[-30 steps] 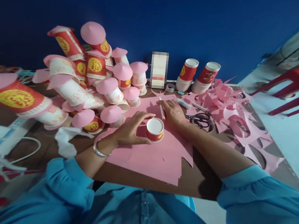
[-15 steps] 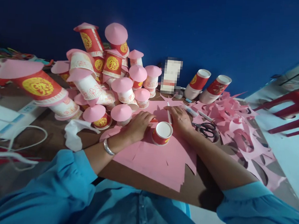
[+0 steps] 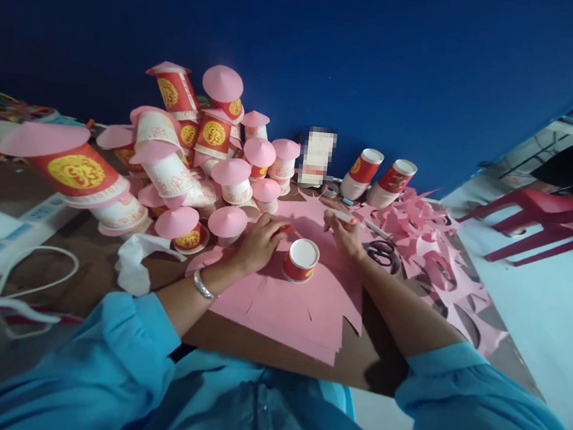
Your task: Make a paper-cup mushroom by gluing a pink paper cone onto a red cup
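Note:
A short red-and-white paper cup (image 3: 300, 270) stands upside down, white base up, on a stack of pink paper sheets (image 3: 277, 321). My left hand (image 3: 262, 243), with a silver bracelet at the wrist, is closed just left of the cup. Its fingertips pinch a small orange-red piece (image 3: 288, 228), too small to name surely. To the cup's upper right, my right hand (image 3: 345, 237) is closed round a slim white pen-like stick (image 3: 339, 215); the fingers partly hide it. Dark-handled scissors (image 3: 381, 251) lie beside the right wrist.
Several paper-cup lanterns with pink cone tops (image 3: 216, 132) are heaped at left. Two cup stacks (image 3: 364, 165) stand by the blue wall. Pink paper offcuts (image 3: 434, 248) cover the right side. A white tissue (image 3: 136, 262) and white cables (image 3: 37, 257) lie left. Red stools (image 3: 541, 224) stand beyond.
My right hand has lifted and turned, and the white stick now slants across it instead of pointing up from the paper. My left hand stays near the cup. The whole view has shifted slightly.

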Action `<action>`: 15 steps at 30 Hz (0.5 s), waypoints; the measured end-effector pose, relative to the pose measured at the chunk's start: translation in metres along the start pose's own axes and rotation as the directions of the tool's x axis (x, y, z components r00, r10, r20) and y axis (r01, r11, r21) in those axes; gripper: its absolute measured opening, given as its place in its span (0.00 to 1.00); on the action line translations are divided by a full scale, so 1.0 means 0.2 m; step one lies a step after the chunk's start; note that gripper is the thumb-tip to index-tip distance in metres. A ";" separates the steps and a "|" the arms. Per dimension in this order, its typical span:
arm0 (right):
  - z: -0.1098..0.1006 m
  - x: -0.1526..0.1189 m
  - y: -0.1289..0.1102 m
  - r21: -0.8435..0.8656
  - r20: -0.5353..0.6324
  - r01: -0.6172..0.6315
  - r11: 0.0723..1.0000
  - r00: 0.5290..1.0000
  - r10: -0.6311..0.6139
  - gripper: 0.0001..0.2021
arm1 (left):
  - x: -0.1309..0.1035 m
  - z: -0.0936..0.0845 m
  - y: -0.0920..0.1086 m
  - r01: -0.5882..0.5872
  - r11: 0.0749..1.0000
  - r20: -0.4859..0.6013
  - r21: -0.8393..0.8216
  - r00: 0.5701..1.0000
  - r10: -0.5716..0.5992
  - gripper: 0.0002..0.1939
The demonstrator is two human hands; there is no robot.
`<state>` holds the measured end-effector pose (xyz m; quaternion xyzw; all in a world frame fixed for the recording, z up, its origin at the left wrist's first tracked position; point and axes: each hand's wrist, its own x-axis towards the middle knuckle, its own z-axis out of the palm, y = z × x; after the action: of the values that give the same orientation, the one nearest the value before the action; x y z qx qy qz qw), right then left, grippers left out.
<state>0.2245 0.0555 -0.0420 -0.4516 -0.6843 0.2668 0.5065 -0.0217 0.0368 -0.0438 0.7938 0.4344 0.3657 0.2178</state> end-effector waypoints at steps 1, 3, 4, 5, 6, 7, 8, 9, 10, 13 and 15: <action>0.00 0.01 0.00 0.107 -0.016 -0.053 0.993 0.998 0.055 0.23 | 0.00 0.00 0.00 0.004 1.000 -0.002 -0.029 1.000 -0.005 0.11; 0.02 0.01 -0.01 0.305 -0.026 -0.113 0.946 0.992 0.127 0.21 | 0.01 0.00 0.00 0.025 0.997 -0.008 -0.075 1.000 -0.026 0.08; 0.03 0.01 -0.02 0.382 -0.001 -0.140 0.913 0.988 0.152 0.20 | 0.01 0.00 0.01 0.036 0.995 -0.011 -0.088 0.999 -0.037 0.07; 0.04 0.00 -0.03 0.441 0.030 -0.168 0.882 0.984 0.173 0.19 | 0.01 0.00 0.01 0.045 0.994 -0.012 -0.095 0.999 -0.046 0.06; 0.05 0.00 -0.05 0.477 0.066 -0.196 0.857 0.980 0.188 0.19 | 0.02 -0.01 0.02 0.053 0.994 -0.011 -0.098 0.998 -0.054 0.05; 0.06 -0.01 -0.06 0.492 0.099 -0.222 0.842 0.975 0.199 0.18 | 0.02 -0.01 0.03 0.061 0.993 -0.009 -0.099 0.998 -0.063 0.05; 0.07 -0.02 -0.07 0.490 0.130 -0.243 0.837 0.970 0.205 0.18 | 0.02 -0.01 0.03 0.072 0.992 -0.006 -0.100 0.997 -0.073 0.05; 0.07 -0.03 -0.08 0.483 0.150 -0.255 0.838 0.967 0.208 0.17 | 0.02 -0.02 0.04 0.084 0.991 -0.005 -0.104 0.996 -0.085 0.05; 0.08 -0.03 -0.08 0.476 0.159 -0.260 0.840 0.965 0.209 0.17 | 0.02 -0.02 0.04 0.096 0.989 -0.005 -0.110 0.995 -0.097 0.05; 0.08 -0.03 -0.09 0.483 0.157 -0.261 0.836 0.965 0.211 0.16 | 0.02 -0.02 0.04 0.113 0.986 -0.003 -0.123 0.993 -0.114 0.04; 0.08 -0.03 -0.08 0.487 0.161 -0.268 0.831 0.963 0.216 0.15 | 0.02 -0.01 0.04 0.112 0.986 0.001 -0.122 0.994 -0.113 0.04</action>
<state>0.2052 0.0437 -0.0369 -0.3727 -0.5521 0.5203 0.5344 -0.0179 0.0358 -0.0351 0.7522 0.4561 0.3807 0.2850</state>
